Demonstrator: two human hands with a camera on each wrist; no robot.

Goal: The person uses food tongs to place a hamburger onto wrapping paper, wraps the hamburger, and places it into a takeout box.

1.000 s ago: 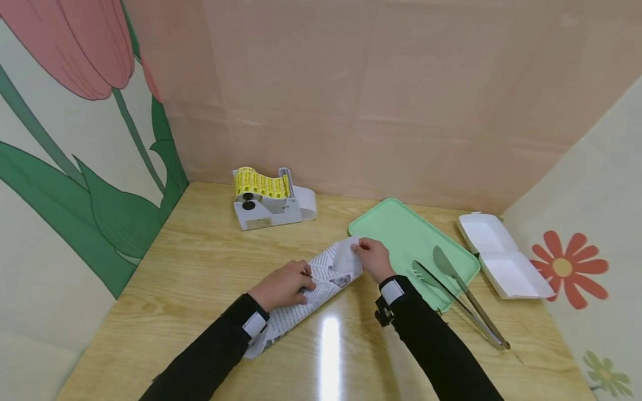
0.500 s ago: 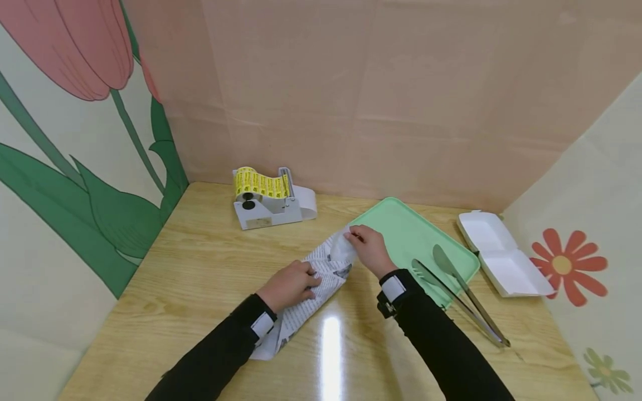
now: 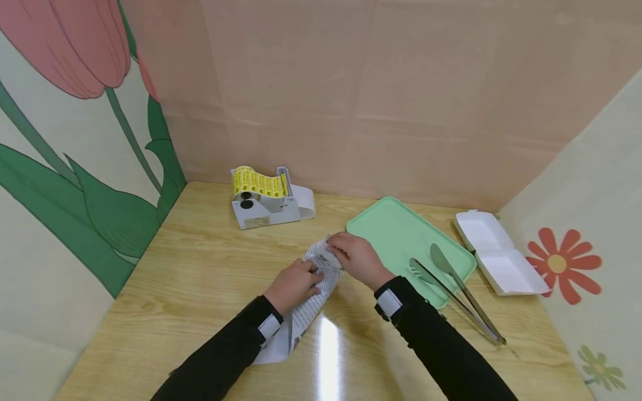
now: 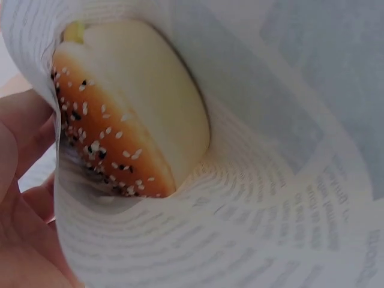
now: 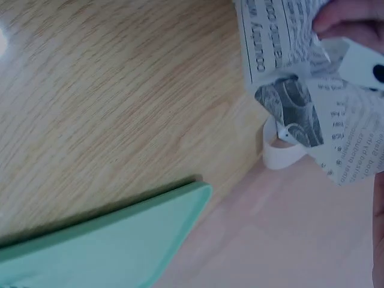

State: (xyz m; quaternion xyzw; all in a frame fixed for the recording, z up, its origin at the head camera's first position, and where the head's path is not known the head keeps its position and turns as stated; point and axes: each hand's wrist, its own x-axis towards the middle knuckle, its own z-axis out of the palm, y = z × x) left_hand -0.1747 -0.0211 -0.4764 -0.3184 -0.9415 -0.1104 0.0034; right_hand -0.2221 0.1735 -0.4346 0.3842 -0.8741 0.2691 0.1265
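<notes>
A bun sandwich (image 4: 120, 120) topped with black and white sesame lies inside printed wrapping paper (image 3: 313, 306), seen through the open near end in the left wrist view. My left hand (image 3: 295, 285) grips the rolled paper around its middle, fingers curled over the top. At the far end my right hand (image 3: 360, 259) pinches the paper, which is crumpled and folded over there. In the right wrist view the folded paper end (image 5: 354, 123) shows creases, with fingers (image 5: 348, 18) on it. The head view hides the bun.
A label dispenser (image 3: 271, 200) with a yellow roll stands at the back. On the right lie a green tray (image 3: 386, 223), tongs (image 3: 463, 303) with one serrated and one flat end across it, and an open white takeaway box (image 3: 504, 262).
My right hand has moved left, folding the far end of the paper inward. My left hand has shifted slightly forward and right along the roll, whose far end has swung left.
</notes>
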